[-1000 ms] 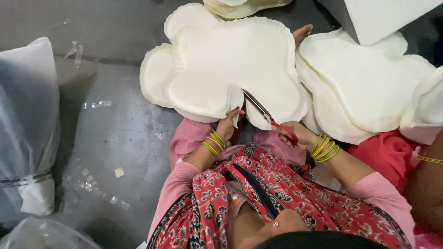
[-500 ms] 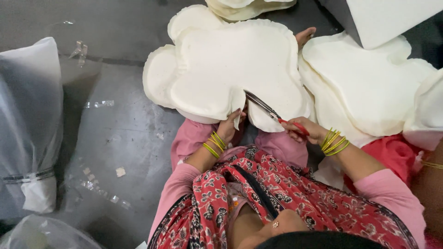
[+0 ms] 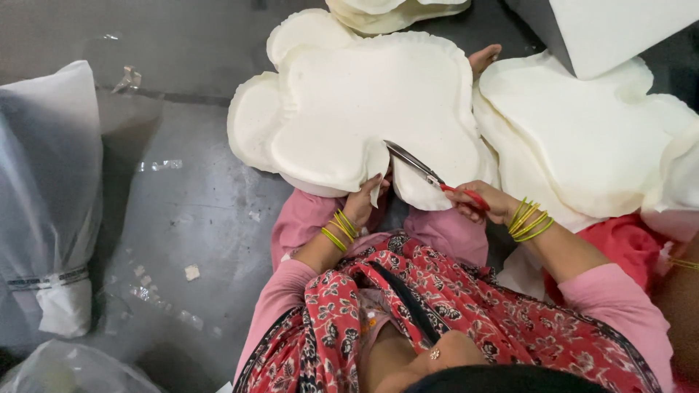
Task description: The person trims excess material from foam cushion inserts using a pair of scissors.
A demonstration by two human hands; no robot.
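The left hand (image 3: pixel 362 206) pinches the near edge of the white foam piece (image 3: pixel 364 109) over the lap while the right hand (image 3: pixel 486 202), clenched on red-handled scissors (image 3: pixel 429 175), seemingly mid-trim, must follow its scalloped outline.

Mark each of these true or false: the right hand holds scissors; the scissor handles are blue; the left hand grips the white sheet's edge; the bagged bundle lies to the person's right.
1. The right hand holds scissors: true.
2. The scissor handles are blue: false, they are red.
3. The left hand grips the near edge of the white foam sheet: true.
4. The clear plastic-wrapped bundle lies to the person's right: false, it lies to their left on the grey floor.
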